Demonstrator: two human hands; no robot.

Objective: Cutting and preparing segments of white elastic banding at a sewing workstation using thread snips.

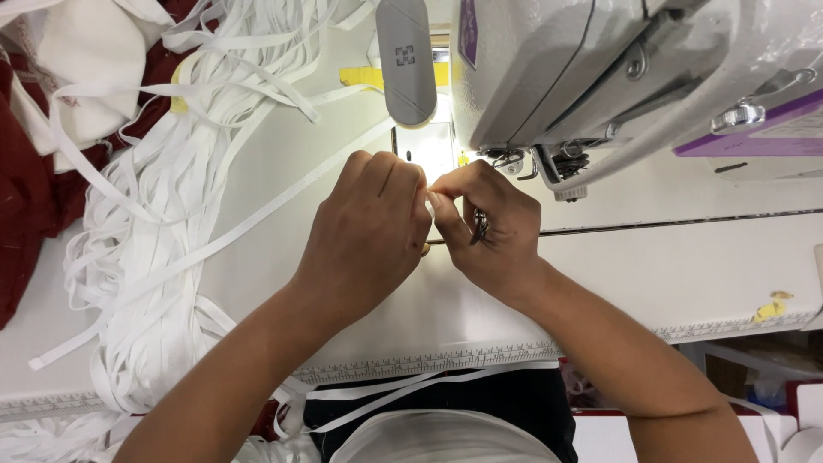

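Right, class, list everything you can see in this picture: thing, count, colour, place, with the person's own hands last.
Sewing machine: one, white, top right on the table.
Table: one, white, across the middle.
Elastic strips: a tangled heap, too many to count, white, left of the table.
Dark red cloth: one pile, far left.
Yellow tape: one piece, top centre.
Small snips: one, dark metal, tucked in the right hand.
Left hand: pinching a white strip at the centre.
Right hand: fingertips meeting the left.
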